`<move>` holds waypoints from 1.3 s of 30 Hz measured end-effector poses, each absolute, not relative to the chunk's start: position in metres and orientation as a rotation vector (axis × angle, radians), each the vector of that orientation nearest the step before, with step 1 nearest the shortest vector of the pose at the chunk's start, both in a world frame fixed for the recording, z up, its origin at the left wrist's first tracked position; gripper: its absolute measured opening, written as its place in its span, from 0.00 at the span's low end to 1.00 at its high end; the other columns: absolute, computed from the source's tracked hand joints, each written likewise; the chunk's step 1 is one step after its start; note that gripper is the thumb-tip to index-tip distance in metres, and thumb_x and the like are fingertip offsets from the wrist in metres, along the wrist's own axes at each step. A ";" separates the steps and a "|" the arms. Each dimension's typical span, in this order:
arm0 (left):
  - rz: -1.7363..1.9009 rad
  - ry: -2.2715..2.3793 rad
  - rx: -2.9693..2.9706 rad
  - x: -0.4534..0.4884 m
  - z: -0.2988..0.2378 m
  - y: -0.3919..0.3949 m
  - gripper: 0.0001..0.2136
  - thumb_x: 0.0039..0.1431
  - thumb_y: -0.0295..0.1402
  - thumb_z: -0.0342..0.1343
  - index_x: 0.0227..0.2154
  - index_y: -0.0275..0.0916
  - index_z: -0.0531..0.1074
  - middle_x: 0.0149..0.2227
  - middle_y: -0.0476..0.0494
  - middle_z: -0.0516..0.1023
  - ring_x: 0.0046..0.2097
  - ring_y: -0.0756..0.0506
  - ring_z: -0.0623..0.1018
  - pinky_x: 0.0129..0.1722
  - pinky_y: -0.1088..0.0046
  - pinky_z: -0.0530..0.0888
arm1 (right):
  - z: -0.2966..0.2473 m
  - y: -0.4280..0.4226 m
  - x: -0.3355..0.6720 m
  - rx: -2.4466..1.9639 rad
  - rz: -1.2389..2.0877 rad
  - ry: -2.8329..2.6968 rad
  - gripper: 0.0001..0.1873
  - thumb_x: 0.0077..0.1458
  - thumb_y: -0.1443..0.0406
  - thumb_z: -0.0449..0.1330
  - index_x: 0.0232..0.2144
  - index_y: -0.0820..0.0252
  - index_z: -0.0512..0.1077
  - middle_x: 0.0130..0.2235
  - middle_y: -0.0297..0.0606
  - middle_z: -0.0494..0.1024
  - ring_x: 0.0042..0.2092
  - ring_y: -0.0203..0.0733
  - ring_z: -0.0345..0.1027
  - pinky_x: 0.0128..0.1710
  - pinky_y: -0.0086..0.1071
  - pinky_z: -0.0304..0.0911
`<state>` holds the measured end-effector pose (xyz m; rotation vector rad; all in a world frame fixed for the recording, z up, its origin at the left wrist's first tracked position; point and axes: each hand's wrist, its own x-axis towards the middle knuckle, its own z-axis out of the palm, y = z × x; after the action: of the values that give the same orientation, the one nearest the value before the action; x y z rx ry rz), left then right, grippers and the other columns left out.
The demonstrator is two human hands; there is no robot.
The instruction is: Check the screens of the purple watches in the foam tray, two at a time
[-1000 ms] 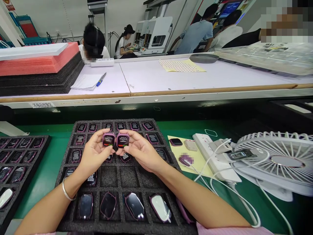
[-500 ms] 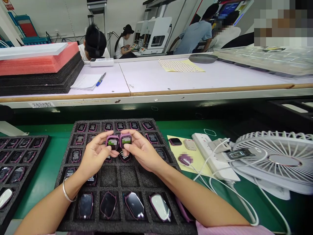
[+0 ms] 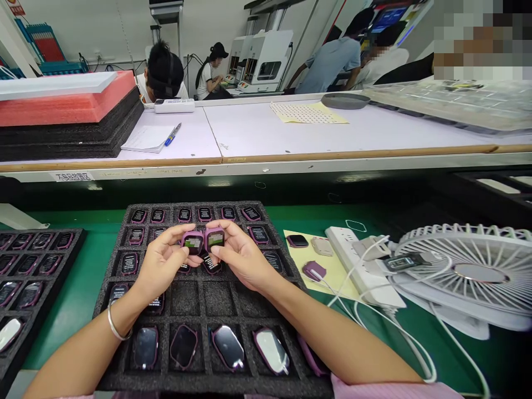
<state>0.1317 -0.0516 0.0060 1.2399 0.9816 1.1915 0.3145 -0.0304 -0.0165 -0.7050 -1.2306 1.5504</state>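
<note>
My left hand [image 3: 165,259] pinches a purple-cased smartwatch body [image 3: 193,243] by its edges, thumb in front. Beside it, my right hand [image 3: 239,252] grips a second purple watch body [image 3: 215,238] the same way. Both lit screens face me, with a green band on each, and the two cases sit side by side, nearly touching. Under my hands lies a black foam tray [image 3: 185,296] with square pockets, many of them holding similar purple watches. In the front row a watch with a bright reflective face [image 3: 271,350] rests tilted in its pocket. My forearms hide some pockets.
A second foam tray of watches [image 3: 31,263] lies at left. To the right are a yellow sheet [image 3: 338,271] with small parts, a white power strip [image 3: 353,255] with cables, and a white fan [image 3: 469,271]. Behind runs a raised shelf [image 3: 253,136]; several people sit or stand beyond.
The two watches and both hands stay almost in place, with only a very slight shift. The head view has moved a little.
</note>
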 end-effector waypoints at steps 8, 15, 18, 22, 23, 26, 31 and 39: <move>1.201 0.967 1.199 0.132 0.002 -0.050 0.17 0.54 0.29 0.59 0.48 0.39 0.75 0.45 0.42 0.80 0.29 0.46 0.84 0.33 0.67 0.83 | -0.019 -0.030 0.314 -0.693 1.556 -1.224 0.19 0.49 0.68 0.65 0.45 0.53 0.70 0.35 0.31 0.71 0.28 0.33 0.65 0.29 0.31 0.65; 1.281 0.918 1.111 0.131 0.031 -0.036 0.19 0.51 0.30 0.60 0.48 0.38 0.74 0.41 0.44 0.80 0.28 0.46 0.83 0.31 0.67 0.82 | 0.014 -0.012 0.310 -0.591 1.677 -1.106 0.15 0.58 0.55 0.60 0.44 0.57 0.71 0.32 0.33 0.75 0.27 0.36 0.68 0.29 0.33 0.65; 1.337 0.848 1.151 0.128 0.062 -0.020 0.19 0.50 0.31 0.60 0.48 0.37 0.74 0.39 0.45 0.80 0.28 0.46 0.83 0.30 0.68 0.82 | 0.045 0.006 0.308 -0.519 1.647 -1.183 0.16 0.61 0.54 0.56 0.44 0.57 0.71 0.33 0.35 0.76 0.27 0.37 0.71 0.30 0.36 0.67; 1.425 0.745 1.266 0.127 0.105 0.002 0.21 0.52 0.32 0.58 0.50 0.35 0.73 0.36 0.45 0.80 0.28 0.46 0.83 0.30 0.68 0.81 | 0.091 0.030 0.306 -0.411 1.535 -1.329 0.13 0.60 0.59 0.56 0.45 0.56 0.69 0.33 0.34 0.76 0.29 0.37 0.72 0.32 0.35 0.68; 1.457 0.726 1.306 0.127 0.114 0.006 0.22 0.51 0.32 0.58 0.51 0.36 0.72 0.36 0.45 0.80 0.28 0.47 0.82 0.31 0.68 0.81 | 0.101 0.034 0.305 -0.392 1.494 -1.367 0.14 0.57 0.62 0.58 0.46 0.55 0.68 0.34 0.34 0.76 0.29 0.37 0.72 0.33 0.35 0.69; 1.548 0.693 1.432 0.129 0.136 0.016 0.24 0.50 0.30 0.61 0.52 0.39 0.72 0.40 0.46 0.80 0.31 0.49 0.82 0.35 0.69 0.82 | 0.127 0.044 0.304 -0.358 1.344 -1.458 0.24 0.45 0.70 0.61 0.47 0.54 0.67 0.37 0.32 0.76 0.32 0.36 0.72 0.37 0.35 0.70; 1.657 0.634 1.586 0.134 0.160 0.030 0.30 0.45 0.28 0.66 0.54 0.39 0.71 0.43 0.44 0.78 0.33 0.50 0.81 0.38 0.69 0.81 | 0.160 0.053 0.304 -0.293 1.153 -1.579 0.28 0.40 0.72 0.61 0.48 0.54 0.66 0.37 0.31 0.75 0.31 0.36 0.72 0.35 0.34 0.69; 1.751 0.528 1.627 0.142 0.192 0.034 0.30 0.43 0.27 0.68 0.53 0.41 0.71 0.40 0.47 0.78 0.35 0.51 0.78 0.37 0.73 0.79 | 0.197 0.053 0.310 -0.221 1.017 -1.662 0.27 0.42 0.71 0.60 0.48 0.53 0.66 0.38 0.32 0.74 0.33 0.36 0.72 0.38 0.36 0.70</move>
<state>0.1417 0.0338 0.1924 1.6272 0.5283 1.7510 0.3103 0.0528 0.1971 -0.2212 -1.6618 1.0167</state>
